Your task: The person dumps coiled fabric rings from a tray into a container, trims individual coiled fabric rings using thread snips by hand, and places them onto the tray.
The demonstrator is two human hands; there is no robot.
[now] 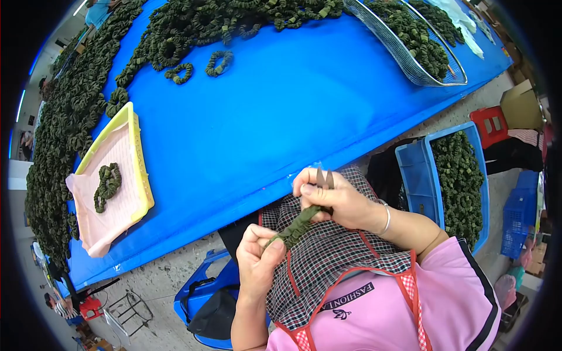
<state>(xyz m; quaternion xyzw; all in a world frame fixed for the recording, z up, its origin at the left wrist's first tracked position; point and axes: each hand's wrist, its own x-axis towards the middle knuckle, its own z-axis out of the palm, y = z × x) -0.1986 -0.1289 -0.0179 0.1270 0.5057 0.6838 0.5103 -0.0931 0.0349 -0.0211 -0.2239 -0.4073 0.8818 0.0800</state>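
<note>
A dark green gathered fabric band [300, 227] is stretched between my two hands, above the checked apron. My left hand [256, 253] is closed in a pinch on its lower left end. My right hand [336, 202] is closed round its upper right end, and the dark tips of a small tool [324, 178] stick up between its fingers. To the left, a yellow tray [140, 158] lined with pink cloth [111, 225] holds a green scrunchie [108, 186].
On the blue table [252, 111] lie heaps of green scrunchies [193, 23] at the back and left. A wire basket [404, 55] of them stands at the back right. Beside me are a blue crate [418, 181] full of scrunchies and a blue chair [202, 281].
</note>
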